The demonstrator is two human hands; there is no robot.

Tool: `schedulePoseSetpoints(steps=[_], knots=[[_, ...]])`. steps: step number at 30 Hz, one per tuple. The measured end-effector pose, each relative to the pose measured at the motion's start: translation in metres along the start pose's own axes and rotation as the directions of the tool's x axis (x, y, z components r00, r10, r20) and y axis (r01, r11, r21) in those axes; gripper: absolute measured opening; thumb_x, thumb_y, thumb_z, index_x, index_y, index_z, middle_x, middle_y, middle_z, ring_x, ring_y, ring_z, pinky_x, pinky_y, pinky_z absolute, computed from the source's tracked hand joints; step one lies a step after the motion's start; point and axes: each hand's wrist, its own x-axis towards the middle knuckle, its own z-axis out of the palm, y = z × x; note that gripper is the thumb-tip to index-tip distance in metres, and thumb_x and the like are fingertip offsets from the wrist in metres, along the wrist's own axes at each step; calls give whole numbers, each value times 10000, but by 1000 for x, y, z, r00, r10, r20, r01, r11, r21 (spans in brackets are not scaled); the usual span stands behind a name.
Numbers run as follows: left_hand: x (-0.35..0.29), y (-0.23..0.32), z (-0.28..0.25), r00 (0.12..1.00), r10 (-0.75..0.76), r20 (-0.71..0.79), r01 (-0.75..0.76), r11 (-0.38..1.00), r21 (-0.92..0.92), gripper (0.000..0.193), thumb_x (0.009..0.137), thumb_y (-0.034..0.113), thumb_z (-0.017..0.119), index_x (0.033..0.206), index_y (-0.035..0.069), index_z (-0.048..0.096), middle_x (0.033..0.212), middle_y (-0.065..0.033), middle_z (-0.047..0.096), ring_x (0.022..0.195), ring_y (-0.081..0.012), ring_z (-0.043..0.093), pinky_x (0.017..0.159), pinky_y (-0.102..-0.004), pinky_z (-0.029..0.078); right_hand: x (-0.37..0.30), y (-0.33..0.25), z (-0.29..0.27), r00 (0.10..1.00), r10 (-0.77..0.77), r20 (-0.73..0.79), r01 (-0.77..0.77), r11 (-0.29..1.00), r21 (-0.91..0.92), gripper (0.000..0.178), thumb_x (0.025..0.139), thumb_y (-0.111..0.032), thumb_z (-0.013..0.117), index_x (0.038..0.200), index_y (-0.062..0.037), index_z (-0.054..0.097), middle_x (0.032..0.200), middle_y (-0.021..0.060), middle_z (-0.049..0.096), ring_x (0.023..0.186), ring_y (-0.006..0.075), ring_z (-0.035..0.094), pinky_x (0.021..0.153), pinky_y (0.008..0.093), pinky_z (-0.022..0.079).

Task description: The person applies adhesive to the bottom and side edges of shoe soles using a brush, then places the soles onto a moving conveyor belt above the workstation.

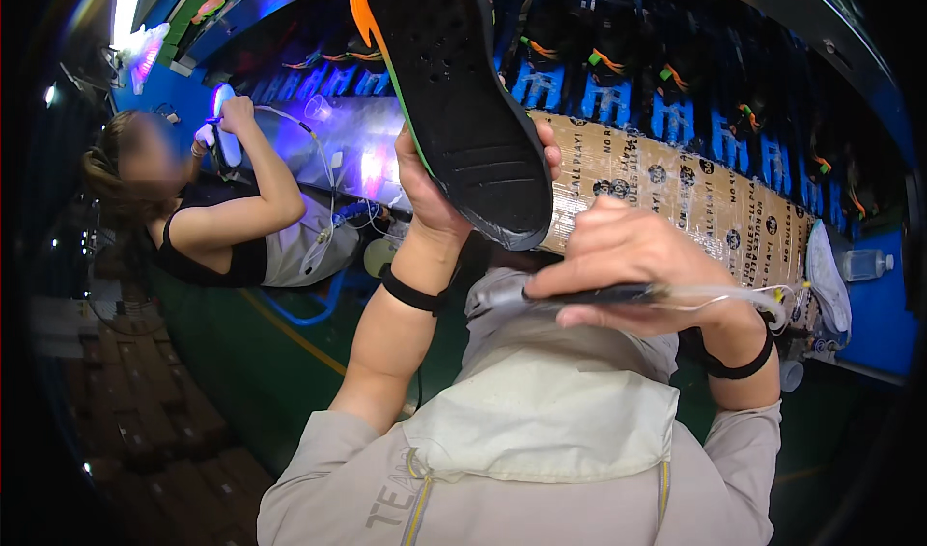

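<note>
The black sole [454,92] with an orange rim stands raised before the conveyor [676,184], its lower end clamped in the left hand [435,198]. Just right of it, the right hand [628,271] is closed around a dark tool [589,295] trailing a tube [734,300]. A co-worker [217,223] sits well apart, left.

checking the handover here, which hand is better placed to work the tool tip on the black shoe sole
Right, probably. The right hand already grips the slim black pen-like tool, tip pointing toward the black orange-edged shoe sole. The left hand is busy holding that sole up.
</note>
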Motion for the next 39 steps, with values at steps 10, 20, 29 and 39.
schedulePoseSetpoints(steps=[10,20,29,39], knots=[[17,17,17,994,-75,81,63,988,140,929,1036,699,378,1496,-94,525,1298,-344,700,1138,-456,749,1017,-524,628,0,-3,-5,995,28,-93,-31,999,-28,347,806,-138,912,1137,-74,831,793,61,674,732,249,631,756,402,460],[50,26,7,953,-301,27,283,920,273,505,1118,308,461,1407,-66,639,1238,-203,770,989,-246,798,863,-367,660,-5,1,-12,987,113,-112,-141,944,-298,372,781,-122,908,1142,-91,826,788,47,633,758,254,601,768,415,453],[59,26,21,933,-355,-57,305,699,647,496,1126,393,580,1391,-14,681,1237,-73,756,997,-105,737,862,-264,609,-5,-1,-16,995,97,13,-84,917,-390,394,747,-114,920,1130,-100,829,797,27,621,793,244,597,772,398,437],[63,33,21,770,-539,-341,631,561,536,550,1109,446,614,1441,11,673,1253,-64,764,1026,-118,739,876,-282,609,-12,-4,-22,979,105,177,-16,895,-445,390,777,-137,889,1157,-95,812,818,24,627,796,253,588,776,402,429]])
